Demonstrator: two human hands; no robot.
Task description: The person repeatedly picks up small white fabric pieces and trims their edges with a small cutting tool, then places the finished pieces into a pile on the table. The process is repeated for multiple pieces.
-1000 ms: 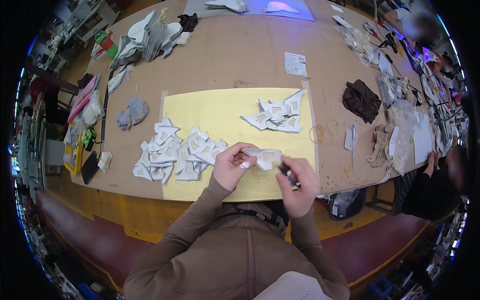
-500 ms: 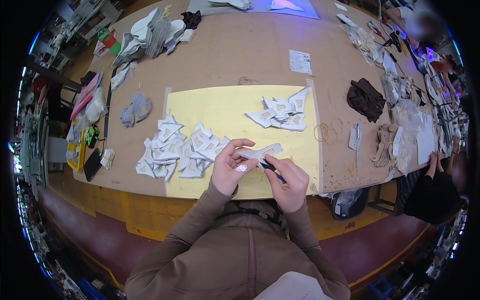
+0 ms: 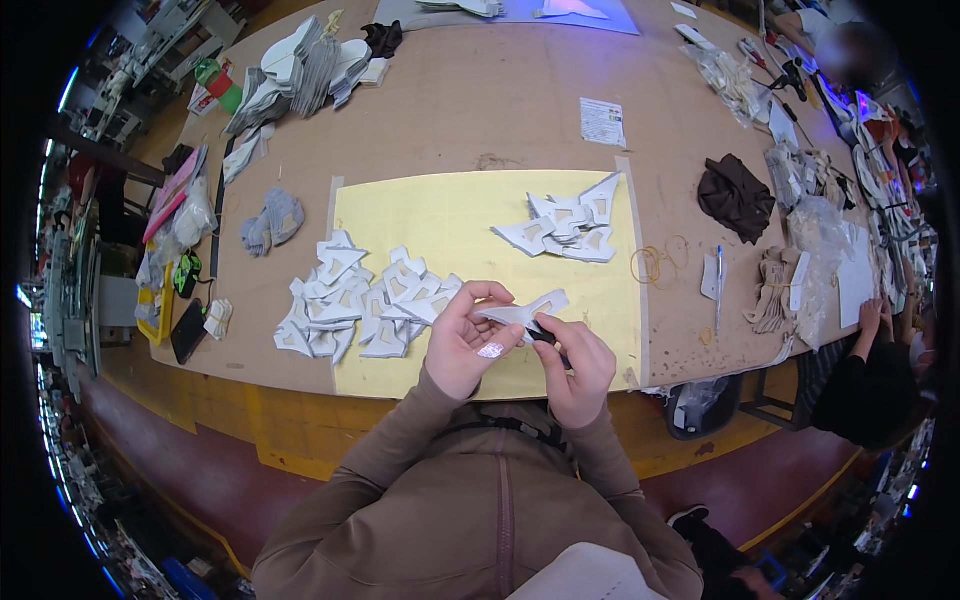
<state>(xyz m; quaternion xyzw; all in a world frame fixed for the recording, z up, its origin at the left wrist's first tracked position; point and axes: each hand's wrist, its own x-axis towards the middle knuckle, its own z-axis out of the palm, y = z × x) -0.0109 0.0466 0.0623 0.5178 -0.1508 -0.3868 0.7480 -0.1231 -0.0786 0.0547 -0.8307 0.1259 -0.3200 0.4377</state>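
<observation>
My left hand is closed on a white padded fabric piece with a cut-out, holding it above the near edge of a yellow sheet. A shiny patch shows at the base of its thumb. My right hand pinches a small dark tool against the piece's lower edge; its tip is partly hidden by my fingers. Similar white pieces lie in a loose heap just left of my hands, spreading onto the yellow sheet. A smaller stack of white pieces lies at the sheet's far right.
To the left are a grey cloth bundle and a phone. On the right lie rubber bands, a pen, a dark cloth and tan gloves. A person's hands show at the right edge.
The white piece has turned a little in my left hand, and the dark tool is tilted slightly differently against it. A shoe and dark-clothed leg now show at the lower right.
</observation>
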